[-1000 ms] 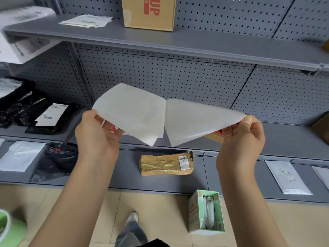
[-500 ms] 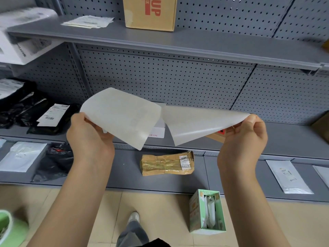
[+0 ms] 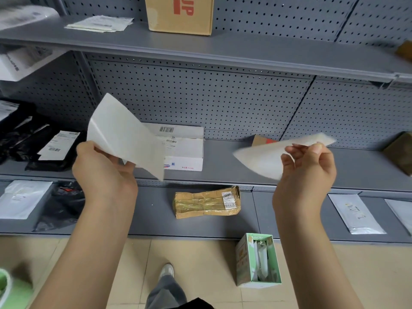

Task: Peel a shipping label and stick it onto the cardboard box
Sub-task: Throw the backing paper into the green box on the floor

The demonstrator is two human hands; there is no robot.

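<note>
**Label and backing apart, box not yet chosen**

While the grey perforated-metal shelving (image 3: 245, 103) fills the view from nine o'clock round to three, the tan cardboard box with red lettering (image 3: 180, 14) stands on its top shelf at twelve. A white cardboard box with barcode stickers (image 3: 185, 148) sits on the middle shelf near centre, and a crushed brown taped parcel (image 3: 207, 201) lies on the shelf below, toward six. The left hand (image 3: 104, 172), at nine o'clock, pinches one pale curling sheet (image 3: 127, 139) by its lower edge. The right hand (image 3: 307, 172), at three, pinches a second pale sheet (image 3: 274, 155), blurred. The two sheets are well apart, so peeling looks finished; which is the label and which the backing I cannot tell.

The risk now, as I judge it, is the free adhesive sheet curling onto itself or onto a finger, since it hangs unsupported from one pinched edge. Pressed down crooked or wrinkled, its barcode may not scan.
</note>
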